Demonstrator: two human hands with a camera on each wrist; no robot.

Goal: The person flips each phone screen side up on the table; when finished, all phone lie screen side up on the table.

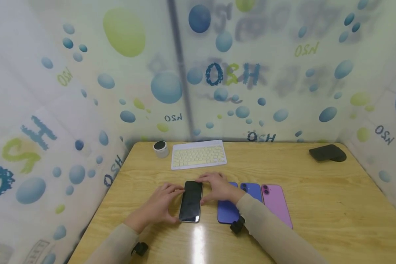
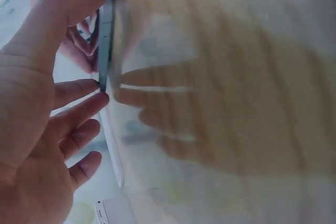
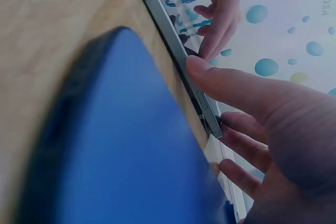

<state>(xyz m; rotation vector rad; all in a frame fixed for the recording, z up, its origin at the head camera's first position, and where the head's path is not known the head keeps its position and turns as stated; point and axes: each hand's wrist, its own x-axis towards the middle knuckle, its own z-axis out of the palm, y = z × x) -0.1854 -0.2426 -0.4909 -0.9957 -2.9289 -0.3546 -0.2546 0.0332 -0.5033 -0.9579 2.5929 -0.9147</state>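
A smartphone with its dark screen up is between both hands, over the wooden table. My left hand holds it along its left edge, thumb at the near corner and fingertips toward the far end. From the other side my right hand grips it, the thumb on the right edge and a finger at the far right corner. In the right wrist view the phone's metal side shows between both hands. Just right of it lies a blue phone, back up, partly covered by my right hand and wrist.
Beside that phone lie a second blue phone, partly under the right forearm, and a pink phone. Behind stand a white keyboard and a small white cylinder with a dark top. A flat black object lies far right.
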